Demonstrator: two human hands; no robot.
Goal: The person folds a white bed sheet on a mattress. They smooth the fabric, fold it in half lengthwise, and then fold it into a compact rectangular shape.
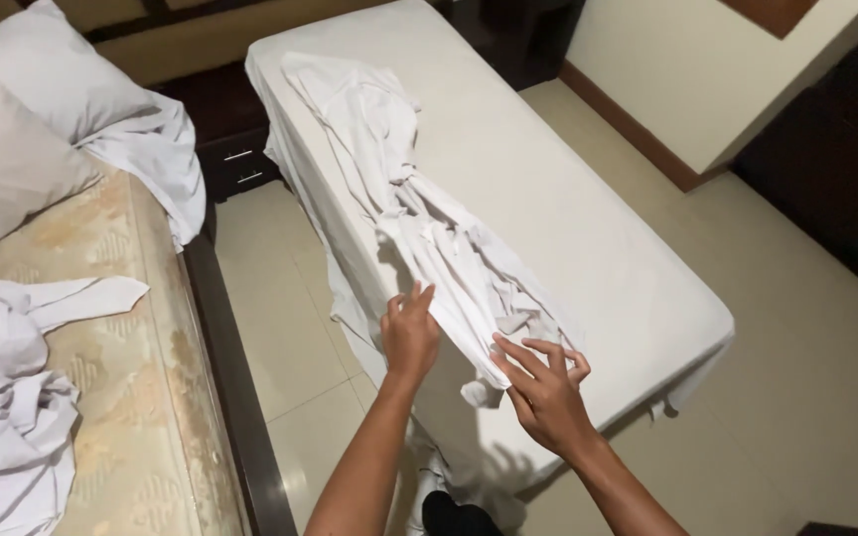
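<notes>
A bunched white sheet (419,213) lying along the covered mattress (588,199) is being gathered at its near end. It is pinched by the left hand (410,333) and the right hand (546,392), fingers partly spread. A firmer grip on the loose end seems needed next.

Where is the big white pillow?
In the head view, the white pillow is at the top left, on the bare patterned mattress, beside a crumpled white sheet, far from both hands working at the other bed.

bare forearms (no sleeves), dark shoe (459,516)
</notes>
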